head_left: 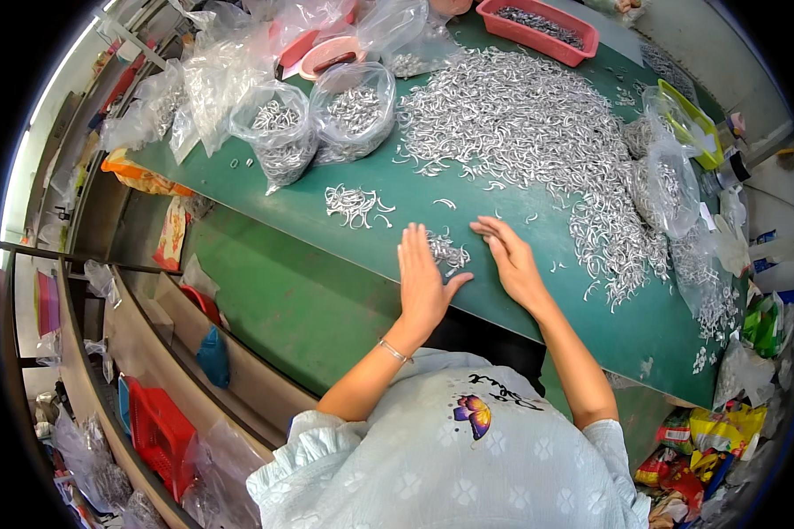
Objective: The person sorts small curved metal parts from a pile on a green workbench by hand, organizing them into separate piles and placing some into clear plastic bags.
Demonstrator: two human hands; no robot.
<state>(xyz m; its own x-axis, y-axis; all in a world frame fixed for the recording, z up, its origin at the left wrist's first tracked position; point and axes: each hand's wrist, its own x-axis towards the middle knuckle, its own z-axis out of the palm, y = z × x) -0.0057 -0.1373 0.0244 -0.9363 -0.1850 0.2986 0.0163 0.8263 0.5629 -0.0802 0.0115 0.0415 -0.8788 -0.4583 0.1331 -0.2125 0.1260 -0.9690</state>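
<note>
Pale blue shirt (432, 458) cloth, textured with flower shapes and printed with a purple and yellow butterfly (473, 416), fills the space nearest me. Bare forearms reach forward from it, with a thin metal bracelet (395, 351) on the left wrist.

Just past the near edge of the table (273, 220), which slants down from left to right, both hands lie flattish around a small heap (448, 250) of silvery, curved pieces. Left hand (422, 280) stands at its left, fingers straight and thumb spread, that grip apart. Right hand (512, 263) sits just to the right, its grip apart too, fingers slanting forward and left. I cannot tell whether either one touches the pieces. The small heap stretches from far left to near right, its glossy arcs pointing every way.

A little farther off lies a loose pile (353, 206) of similar arcs, and a single curved piece (445, 204) rests roughly crosswise. Smooth green surface runs between these and the great heap (520, 123), giving the hands some room sideways; the heap spreads toward the table's right edge.

Beyond the loose pile, two clear, crinkled plastic bags (355, 110) stand upright, filled with metal pieces. Farthest back, a pink oblong tray (582, 55) holds darker bits.
</note>
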